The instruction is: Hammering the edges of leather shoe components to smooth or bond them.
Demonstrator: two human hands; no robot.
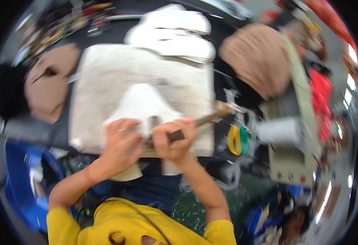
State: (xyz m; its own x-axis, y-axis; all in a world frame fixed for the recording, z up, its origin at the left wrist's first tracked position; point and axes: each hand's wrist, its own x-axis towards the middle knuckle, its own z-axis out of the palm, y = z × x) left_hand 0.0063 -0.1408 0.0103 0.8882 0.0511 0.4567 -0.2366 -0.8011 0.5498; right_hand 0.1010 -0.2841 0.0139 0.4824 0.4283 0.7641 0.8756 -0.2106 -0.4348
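A white U-shaped piece of sheet material (pixel 143 100) lies on the pale work board (pixel 93 81), its rounded end pointing away from me and its two legs hanging over the near edge. My left hand (pixel 121 141) is curled over the left side of the piece; blur hides what is between its fingers. Closed around a long stick-like tool (pixel 206 119), my right hand (pixel 175 139) rests at the piece's right side. The tool has a dark brown part inside the fist and a tan far end; its exact kind is blurred.
A stack of white cut pieces (pixel 175 32) overlaps the board's far edge. Brown pieces (pixel 50 83) lie left, with a brown pile (pixel 256 57) right. A sewing machine (pixel 287 163), yellow tape roll (pixel 234 139) and green roll (pixel 243 140) stand right. A blue tub (pixel 19 179) is lower left.
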